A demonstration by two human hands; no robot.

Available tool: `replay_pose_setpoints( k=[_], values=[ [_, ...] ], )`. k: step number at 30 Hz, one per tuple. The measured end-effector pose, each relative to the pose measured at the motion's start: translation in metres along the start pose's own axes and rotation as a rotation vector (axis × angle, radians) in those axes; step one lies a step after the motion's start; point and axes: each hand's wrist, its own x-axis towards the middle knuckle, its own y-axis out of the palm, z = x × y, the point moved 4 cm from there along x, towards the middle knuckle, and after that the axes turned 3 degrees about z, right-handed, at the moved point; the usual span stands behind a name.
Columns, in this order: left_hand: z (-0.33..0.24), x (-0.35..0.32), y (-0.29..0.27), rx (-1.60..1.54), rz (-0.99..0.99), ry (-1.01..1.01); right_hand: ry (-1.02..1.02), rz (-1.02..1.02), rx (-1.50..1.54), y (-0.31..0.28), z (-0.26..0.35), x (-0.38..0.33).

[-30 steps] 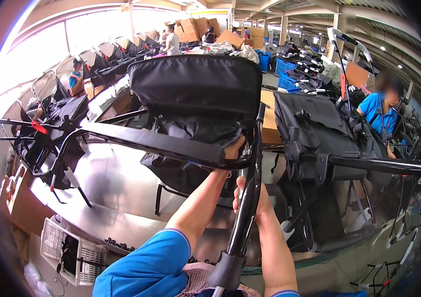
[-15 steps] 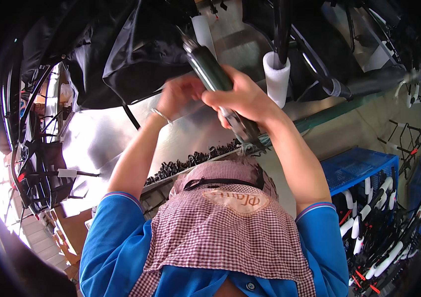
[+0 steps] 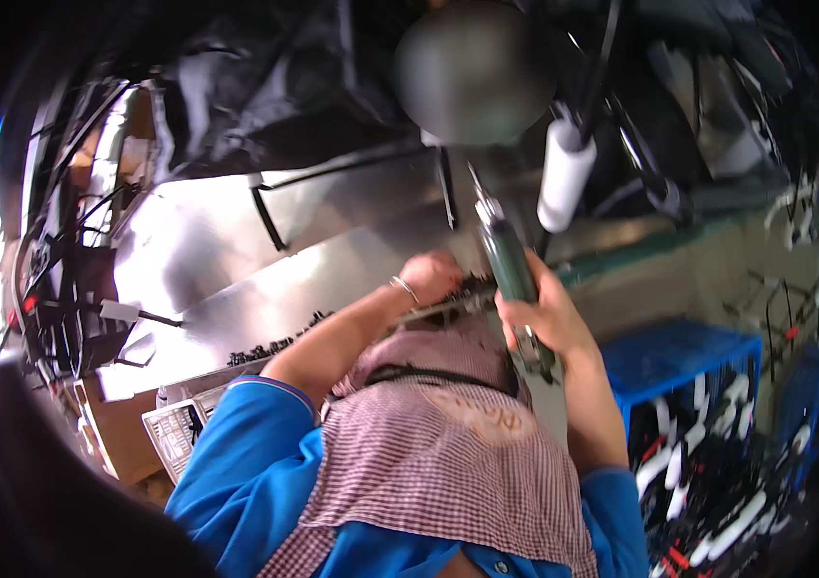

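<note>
My right hand (image 3: 551, 310) is wrapped round a dark green power screwdriver (image 3: 507, 258), whose thin bit points up and away from me. My left hand (image 3: 431, 277), with a bracelet at the wrist, is down at the near edge of the shiny metal table (image 3: 332, 226). It touches or hovers over a row of small black parts (image 3: 472, 286); its fingers are blurred and partly hidden, so whether it holds one is not visible. More small black parts (image 3: 270, 352) lie along the same edge, left of my forearm.
Black fabric (image 3: 284, 106) and black tubes hang over the far side, one tube with a white foam sleeve (image 3: 565, 178). A blurred grey round shape (image 3: 475, 72) is at the top. At right stands a blue crate (image 3: 684, 356) beside foam-wrapped frames (image 3: 717, 462).
My left hand has moved down from beside the screwdriver to the small black parts. My right hand has brought the screwdriver lower and to the right. The head view has shifted.
</note>
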Motion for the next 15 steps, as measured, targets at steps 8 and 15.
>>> replay_pose_setpoints(
  k=[8,15],
  values=[
    [0.008,0.012,-0.024,-1.145,-0.242,-0.538,0.084,-0.054,-0.084,-0.018,-0.056,-0.020],
    [-0.007,0.003,-0.106,-1.747,-0.480,-0.235,0.160,0.008,-0.237,-0.008,-0.070,0.012]
  ],
)
